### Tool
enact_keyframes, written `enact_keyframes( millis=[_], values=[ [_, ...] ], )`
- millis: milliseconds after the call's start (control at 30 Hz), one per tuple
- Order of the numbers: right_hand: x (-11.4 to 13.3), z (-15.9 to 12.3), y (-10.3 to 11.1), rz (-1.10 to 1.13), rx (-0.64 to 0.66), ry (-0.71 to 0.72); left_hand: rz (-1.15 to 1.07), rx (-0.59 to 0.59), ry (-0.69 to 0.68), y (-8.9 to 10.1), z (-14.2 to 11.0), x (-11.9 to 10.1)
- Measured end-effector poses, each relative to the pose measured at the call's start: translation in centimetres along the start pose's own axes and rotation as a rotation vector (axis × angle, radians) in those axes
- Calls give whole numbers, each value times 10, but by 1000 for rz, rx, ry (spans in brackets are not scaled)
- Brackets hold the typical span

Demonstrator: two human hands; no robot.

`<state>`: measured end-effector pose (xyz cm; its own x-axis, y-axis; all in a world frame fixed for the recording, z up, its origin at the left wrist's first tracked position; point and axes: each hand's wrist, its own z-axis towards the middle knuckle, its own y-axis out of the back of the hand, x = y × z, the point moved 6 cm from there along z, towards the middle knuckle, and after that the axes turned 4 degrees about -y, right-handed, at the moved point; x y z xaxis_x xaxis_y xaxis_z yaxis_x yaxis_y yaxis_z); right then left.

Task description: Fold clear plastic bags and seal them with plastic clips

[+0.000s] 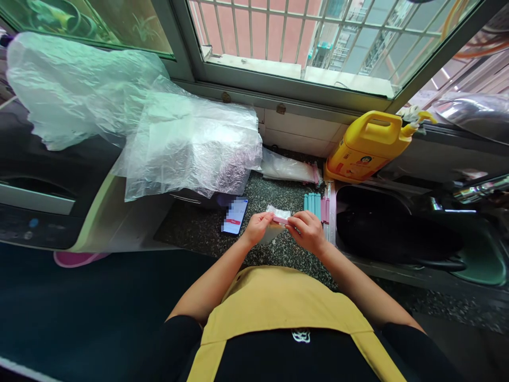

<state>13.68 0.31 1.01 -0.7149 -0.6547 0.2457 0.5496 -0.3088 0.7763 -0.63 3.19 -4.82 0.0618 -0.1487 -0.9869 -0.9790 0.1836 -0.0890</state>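
Observation:
In front of my apron, my left hand [256,228] is closed with thumb and fingers pinching the left end of a pink bag clip [281,219]. My right hand [310,232] pinches the clip's other end. The clip lies across a clear plastic bag [272,232]; its crumpled top sticks up past the clip and its body hangs below, over the counter. What the bag holds is hard to make out. Just beyond my right hand lie several teal bag clips [312,202] in a row, with pink clips [325,209] beside them.
A phone [235,216] lies on the speckled counter [199,228] left of my hands. Behind is a packed plastic bag [288,167]. A yellow jug [363,146] stands by the sink, which holds a black pan [397,228]. Large plastic sheeting [191,143] covers things at left.

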Motion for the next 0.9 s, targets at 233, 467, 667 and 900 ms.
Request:
enact_keyframes(
  millis=[233, 467, 667, 900],
  values=[
    [-3, -5, -5, 119, -12, -55, -45, -13, 32, -2, -1, 3],
    [-5, -5, -5, 135, -14, -78, -109, 6, 64, -3, 1, 8],
    [-3, -5, -2, 166, -75, -42, -165, 24, 71, -4, 1, 10],
    [-1, -2, -2, 149, -72, -24, -227, 8, 115, -3, 1, 15]
  ],
)
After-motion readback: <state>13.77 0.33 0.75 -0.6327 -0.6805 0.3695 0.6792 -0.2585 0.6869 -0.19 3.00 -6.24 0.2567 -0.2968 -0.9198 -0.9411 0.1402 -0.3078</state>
